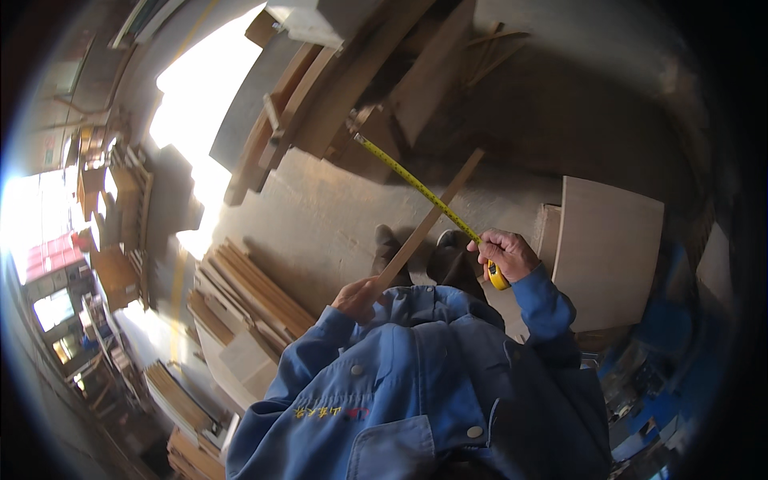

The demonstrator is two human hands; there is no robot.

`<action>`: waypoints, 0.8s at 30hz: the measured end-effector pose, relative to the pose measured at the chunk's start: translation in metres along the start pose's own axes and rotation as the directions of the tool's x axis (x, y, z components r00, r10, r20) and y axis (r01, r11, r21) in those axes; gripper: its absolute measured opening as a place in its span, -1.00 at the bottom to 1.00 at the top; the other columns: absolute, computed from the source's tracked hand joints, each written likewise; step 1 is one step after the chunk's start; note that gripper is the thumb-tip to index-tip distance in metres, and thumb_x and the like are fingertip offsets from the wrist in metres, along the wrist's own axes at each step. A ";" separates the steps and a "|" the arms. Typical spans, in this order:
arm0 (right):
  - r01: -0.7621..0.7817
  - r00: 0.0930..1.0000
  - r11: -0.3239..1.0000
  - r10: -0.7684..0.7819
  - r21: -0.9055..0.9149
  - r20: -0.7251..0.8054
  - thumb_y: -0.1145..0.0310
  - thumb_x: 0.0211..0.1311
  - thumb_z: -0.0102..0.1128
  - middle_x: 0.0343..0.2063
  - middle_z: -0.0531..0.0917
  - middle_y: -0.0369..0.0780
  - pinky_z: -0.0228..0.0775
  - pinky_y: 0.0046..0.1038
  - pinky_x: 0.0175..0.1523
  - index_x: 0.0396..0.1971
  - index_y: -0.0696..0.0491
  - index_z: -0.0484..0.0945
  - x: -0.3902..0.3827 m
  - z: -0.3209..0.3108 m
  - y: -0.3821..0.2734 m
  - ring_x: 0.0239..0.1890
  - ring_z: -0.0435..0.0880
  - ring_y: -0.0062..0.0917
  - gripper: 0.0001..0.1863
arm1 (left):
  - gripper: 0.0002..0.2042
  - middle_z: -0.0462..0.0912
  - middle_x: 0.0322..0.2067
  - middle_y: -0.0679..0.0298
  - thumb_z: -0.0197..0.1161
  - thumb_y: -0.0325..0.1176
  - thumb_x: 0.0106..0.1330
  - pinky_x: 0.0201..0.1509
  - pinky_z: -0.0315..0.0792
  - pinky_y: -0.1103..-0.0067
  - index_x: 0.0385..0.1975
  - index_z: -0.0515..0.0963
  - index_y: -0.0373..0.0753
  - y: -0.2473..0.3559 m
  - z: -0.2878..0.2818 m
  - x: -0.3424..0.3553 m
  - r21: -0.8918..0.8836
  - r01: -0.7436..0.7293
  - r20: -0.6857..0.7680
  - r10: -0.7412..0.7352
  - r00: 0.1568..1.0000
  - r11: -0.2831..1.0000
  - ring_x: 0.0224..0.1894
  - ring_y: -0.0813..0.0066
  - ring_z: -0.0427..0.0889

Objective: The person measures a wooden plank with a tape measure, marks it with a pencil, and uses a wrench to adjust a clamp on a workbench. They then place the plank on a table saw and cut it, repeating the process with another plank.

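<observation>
My left hand [358,298] is closed round the near end of a narrow wooden strip [432,216], which slants away from me to the upper right. In my right hand [508,254] is a yellow tape measure [496,276], its case partly covered by my fingers. The yellow blade [408,176] runs out to the upper left and crosses over the strip near its middle. Its free tip hangs beyond the strip, close in the picture to the stacked boards. Whether blade and strip touch, I cannot tell.
Stacked wooden boards [352,80] stand ahead. At my left lies a pile of long wooden strips [260,288]. A pale panel [608,252] is on my right, near blue equipment [668,328]. My shoes [387,237] are on the concrete floor [320,200]. Cardboard boxes [116,276] sit far left.
</observation>
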State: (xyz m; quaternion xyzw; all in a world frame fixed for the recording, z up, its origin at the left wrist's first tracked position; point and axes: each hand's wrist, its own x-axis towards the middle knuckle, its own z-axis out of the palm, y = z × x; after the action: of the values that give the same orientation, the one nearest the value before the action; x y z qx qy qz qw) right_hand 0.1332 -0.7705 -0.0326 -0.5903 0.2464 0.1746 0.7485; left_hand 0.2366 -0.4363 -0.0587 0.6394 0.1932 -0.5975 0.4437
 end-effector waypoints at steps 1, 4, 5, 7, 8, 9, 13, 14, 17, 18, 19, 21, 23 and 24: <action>-0.006 1.000 0.999 0.006 -0.036 0.013 0.32 0.31 0.03 -0.58 0.50 -0.33 0.45 -0.62 -0.50 -0.31 0.14 0.57 0.006 0.008 0.001 -0.57 0.49 -0.71 -0.79 | -0.60 0.60 -0.40 0.27 -0.09 -0.12 0.39 -0.65 0.29 0.65 0.11 0.39 -0.17 -0.012 -0.008 -0.004 -0.017 -0.033 -0.025 0.033 0.999 0.999 -0.67 0.58 0.40; -0.056 0.993 0.992 0.067 -0.111 0.100 0.35 0.30 0.04 -0.59 0.49 -0.33 0.45 -0.61 -0.48 -0.34 0.15 0.57 0.018 0.037 0.004 -0.59 0.48 -0.70 -0.81 | -0.61 0.61 -0.39 0.27 -0.11 -0.09 0.39 -0.65 0.30 0.64 0.05 0.42 -0.17 -0.048 -0.029 -0.015 -0.057 -0.068 -0.094 0.062 0.994 0.996 -0.69 0.58 0.38; -0.070 0.989 0.988 0.087 -0.138 0.122 0.36 0.28 0.04 -0.59 0.49 -0.33 0.45 -0.61 -0.47 -0.37 0.15 0.57 0.021 0.048 0.005 -0.58 0.48 -0.70 -0.82 | -0.60 0.61 -0.38 0.26 -0.14 -0.07 0.38 -0.62 0.31 0.63 0.05 0.41 -0.17 -0.059 -0.037 -0.017 -0.066 -0.034 -0.129 0.026 0.991 0.997 -0.67 0.57 0.38; -0.150 0.965 0.974 0.181 -0.169 0.191 0.37 0.28 0.04 -0.59 0.50 -0.33 0.44 -0.63 -0.47 -0.38 0.15 0.58 0.031 0.071 0.007 -0.54 0.48 -0.71 -0.82 | -0.56 0.62 -0.37 0.26 -0.20 0.01 0.36 -0.59 0.33 0.62 -0.04 0.44 -0.18 -0.075 -0.057 -0.019 -0.064 0.023 -0.157 -0.033 0.987 0.998 -0.66 0.54 0.37; -0.192 0.946 0.965 0.231 -0.180 0.228 0.37 0.28 0.04 -0.58 0.51 -0.33 0.43 -0.63 -0.46 -0.38 0.15 0.58 0.037 0.085 0.010 -0.53 0.48 -0.72 -0.82 | -0.58 0.61 -0.35 0.25 -0.19 -0.02 0.37 -0.61 0.32 0.62 -0.04 0.43 -0.21 -0.084 -0.067 -0.021 -0.101 -0.058 -0.174 0.040 0.984 0.993 -0.66 0.54 0.38; -0.190 0.939 0.959 0.240 -0.209 0.247 0.39 0.25 0.05 -0.57 0.53 -0.32 0.40 -0.65 -0.42 -0.36 0.14 0.59 0.041 0.099 0.014 -0.51 0.48 -0.73 -0.83 | -0.59 0.61 -0.33 0.24 -0.17 -0.05 0.39 -0.62 0.31 0.62 -0.03 0.41 -0.24 -0.092 -0.073 -0.026 -0.123 -0.121 -0.195 0.096 0.976 0.985 -0.67 0.54 0.39; -0.079 0.864 0.939 0.232 -0.334 0.447 0.40 0.25 0.00 -0.54 0.54 -0.32 0.38 -0.64 -0.33 -0.26 0.16 0.57 0.076 0.165 0.034 -0.46 0.47 -0.73 -0.80 | -0.44 0.58 -0.24 0.20 -0.25 0.09 0.38 -0.66 0.26 0.64 0.06 0.36 -0.29 -0.116 -0.097 -0.043 -0.219 -0.315 -0.318 0.238 0.918 0.923 -0.66 0.53 0.40; -0.110 0.833 0.931 0.277 -0.348 0.478 0.40 0.25 0.00 -0.53 0.54 -0.32 0.38 -0.65 -0.32 -0.26 0.16 0.57 0.085 0.182 0.040 -0.46 0.47 -0.73 -0.80 | -0.38 0.56 -0.23 0.19 -0.29 0.16 0.36 -0.67 0.25 0.65 0.09 0.35 -0.28 -0.121 -0.101 -0.047 -0.344 -0.293 -0.311 0.186 0.932 0.892 -0.66 0.54 0.40; -0.162 0.721 0.909 0.375 -0.384 0.583 0.39 0.21 0.03 -0.55 0.55 -0.32 0.35 -0.65 -0.32 -0.27 0.18 0.58 0.110 0.235 0.057 -0.49 0.47 -0.73 -0.78 | -0.21 0.52 -0.19 0.16 -0.40 0.36 0.27 -0.71 0.21 0.67 0.18 0.30 -0.22 -0.135 -0.112 -0.051 -0.610 -0.349 -0.341 0.162 0.926 0.712 -0.68 0.55 0.38; -0.179 0.665 0.877 0.442 -0.446 0.602 0.40 0.21 0.03 -0.53 0.56 -0.32 0.35 -0.65 -0.33 -0.27 0.17 0.58 0.117 0.250 0.062 -0.50 0.47 -0.73 -0.79 | -0.17 0.51 -0.16 0.15 -0.43 0.39 0.24 -0.71 0.21 0.67 0.20 0.27 -0.23 -0.140 -0.116 -0.051 -0.639 -0.377 -0.360 0.172 0.917 0.670 -0.68 0.54 0.38; -0.190 0.622 0.866 0.471 -0.463 0.625 0.40 0.22 0.03 -0.53 0.56 -0.32 0.35 -0.65 -0.33 -0.27 0.17 0.58 0.123 0.263 0.065 -0.50 0.47 -0.72 -0.79 | -0.14 0.50 -0.14 0.13 -0.46 0.42 0.21 -0.72 0.21 0.67 0.22 0.24 -0.24 -0.145 -0.120 -0.051 -0.666 -0.403 -0.380 0.180 0.907 0.627 -0.68 0.53 0.38; -0.189 0.540 0.833 0.531 -0.520 0.653 0.42 0.21 0.03 -0.52 0.56 -0.32 0.36 -0.64 -0.31 -0.28 0.17 0.59 0.130 0.285 0.070 -0.49 0.46 -0.71 -0.80 | -0.14 0.49 -0.11 0.11 -0.47 0.40 0.23 -0.72 0.23 0.68 0.24 0.19 -0.26 -0.154 -0.130 -0.050 -0.738 -0.420 -0.421 0.127 0.898 0.527 -0.68 0.50 0.39; -0.243 0.481 0.799 0.592 -0.551 0.647 0.43 0.20 0.03 -0.51 0.56 -0.32 0.36 -0.64 -0.30 -0.28 0.17 0.59 0.135 0.300 0.072 -0.49 0.45 -0.71 -0.80 | -0.20 0.47 -0.08 0.07 -0.49 0.33 0.29 -0.73 0.25 0.67 0.26 0.16 -0.24 -0.162 -0.137 -0.050 -0.812 -0.423 -0.425 0.088 0.901 0.401 -0.68 0.48 0.39; -0.259 0.455 0.780 0.619 -0.569 0.640 0.44 0.20 0.03 -0.51 0.57 -0.32 0.37 -0.64 -0.30 -0.28 0.18 0.59 0.137 0.306 0.072 -0.49 0.45 -0.70 -0.81 | -0.23 0.47 -0.08 0.07 -0.50 0.30 0.31 -0.74 0.25 0.67 0.26 0.16 -0.23 -0.167 -0.140 -0.049 -0.826 -0.435 -0.436 0.083 0.896 0.358 -0.68 0.47 0.39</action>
State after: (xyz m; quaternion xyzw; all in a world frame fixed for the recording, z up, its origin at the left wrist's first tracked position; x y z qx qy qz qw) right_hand 0.2553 -0.4600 -0.1135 -0.4952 -0.0109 0.6576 0.5676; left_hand 0.1797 -0.2221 -0.0838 0.4034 0.4501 -0.2030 0.7704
